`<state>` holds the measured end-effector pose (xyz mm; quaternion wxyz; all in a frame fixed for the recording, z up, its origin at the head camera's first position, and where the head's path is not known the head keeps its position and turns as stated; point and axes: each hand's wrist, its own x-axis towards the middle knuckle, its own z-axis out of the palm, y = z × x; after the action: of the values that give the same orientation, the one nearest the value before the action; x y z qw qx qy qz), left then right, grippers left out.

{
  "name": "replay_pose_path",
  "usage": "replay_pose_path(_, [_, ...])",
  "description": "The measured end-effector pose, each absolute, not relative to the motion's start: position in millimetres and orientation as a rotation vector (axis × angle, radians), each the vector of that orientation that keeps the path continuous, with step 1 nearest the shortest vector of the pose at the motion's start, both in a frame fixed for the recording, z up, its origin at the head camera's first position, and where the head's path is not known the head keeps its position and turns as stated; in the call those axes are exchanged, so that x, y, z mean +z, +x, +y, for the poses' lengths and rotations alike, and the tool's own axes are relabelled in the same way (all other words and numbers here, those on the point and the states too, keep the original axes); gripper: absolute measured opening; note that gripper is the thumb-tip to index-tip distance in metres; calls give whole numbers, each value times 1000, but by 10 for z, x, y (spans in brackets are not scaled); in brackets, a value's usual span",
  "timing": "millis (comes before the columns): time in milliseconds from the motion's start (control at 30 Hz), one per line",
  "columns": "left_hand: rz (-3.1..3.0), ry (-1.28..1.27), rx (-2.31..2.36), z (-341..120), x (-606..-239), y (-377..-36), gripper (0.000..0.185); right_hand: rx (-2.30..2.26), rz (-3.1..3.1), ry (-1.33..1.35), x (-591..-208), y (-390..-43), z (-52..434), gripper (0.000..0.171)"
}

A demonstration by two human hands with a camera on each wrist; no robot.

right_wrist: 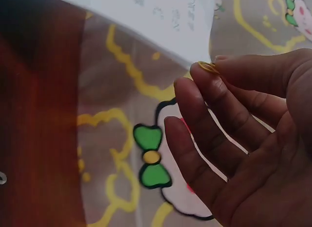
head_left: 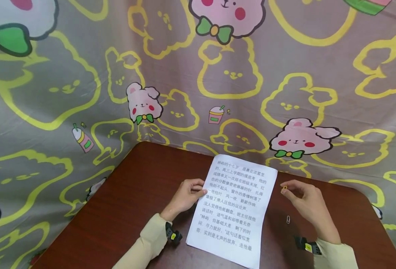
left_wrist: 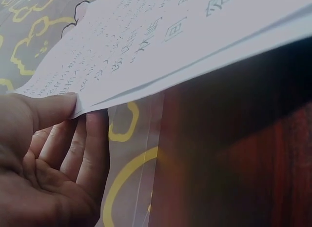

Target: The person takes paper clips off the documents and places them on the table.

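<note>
The left hand (head_left: 187, 194) lies at the left edge of a printed sheet of paper (head_left: 233, 209), thumb on top of the sheet and fingers curled underneath, so it is pinching the paper's edge; from the left wrist view the thumb (left_wrist: 48, 110) presses on the page while the fingers sit below it, lifting that edge a little off the dark wooden table (head_left: 123, 209). The sheet, covered in lines of printed characters, lies in the middle of the table, slightly askew. Just right of the paper, the right hand (head_left: 303, 201) is raised a bit above the table, with a small yellow paper clip (head_left: 284, 188) pinched between its thumb and forefinger, the other fingers loose. A second, silver paper clip (head_left: 288, 219) lies on the table below that hand, near the wrist. The two hands are well apart, one on each side of the sheet. A cartoon-print cloth (head_left: 198, 74) hangs behind the table
</note>
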<state>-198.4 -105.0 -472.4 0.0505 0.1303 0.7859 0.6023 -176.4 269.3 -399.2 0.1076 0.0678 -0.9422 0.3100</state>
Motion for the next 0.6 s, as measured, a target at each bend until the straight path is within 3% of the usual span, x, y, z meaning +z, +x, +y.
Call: replay_pose_path(600, [2406, 298, 1806, -1064, -4801, -2016, 16, 904, -3085, 100, -4466, -1851, 3250, 16])
